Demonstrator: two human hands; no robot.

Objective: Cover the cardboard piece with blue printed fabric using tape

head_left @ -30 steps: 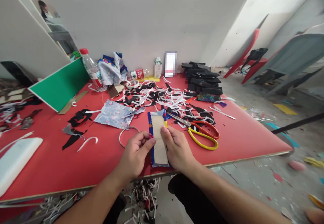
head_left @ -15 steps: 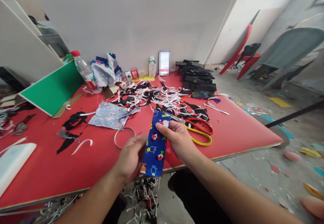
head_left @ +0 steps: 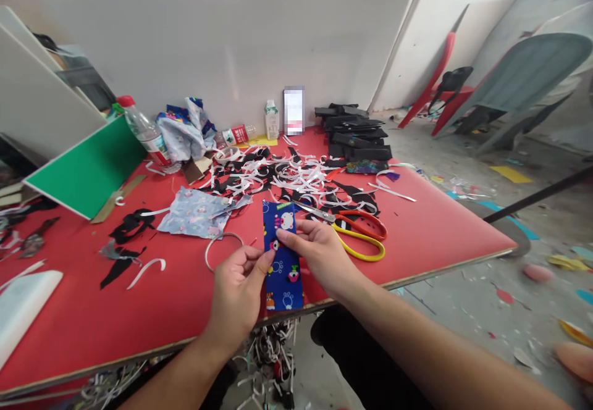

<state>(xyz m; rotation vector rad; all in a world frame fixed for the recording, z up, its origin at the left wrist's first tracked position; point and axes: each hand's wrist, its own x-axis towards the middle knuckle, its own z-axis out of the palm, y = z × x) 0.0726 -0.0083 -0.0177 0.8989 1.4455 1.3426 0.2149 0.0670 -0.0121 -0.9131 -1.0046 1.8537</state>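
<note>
A long blue strip printed with cartoon animals (head_left: 281,255) lies lengthwise near the front edge of the red table (head_left: 440,237), printed side up. My left hand (head_left: 236,289) pinches its left edge with thumb and fingers. My right hand (head_left: 319,255) grips its right side, thumb laid across the print. Just right of that hand lie scissors with red and yellow handles (head_left: 359,234). A thin metal ring (head_left: 222,249) rests on the table left of the strip.
White and black offcuts (head_left: 287,178) litter the table's middle. A pale printed cloth (head_left: 194,212), a water bottle (head_left: 146,132), a green board (head_left: 88,166), a stack of black pieces (head_left: 359,135) and a white slab (head_left: 23,305) stand around. Scraps cover the floor at right.
The strip was turned over: its cardboard back faced up a second ago, and its blue printed face shows now. Both hands kept hold of it and set it flat again.
</note>
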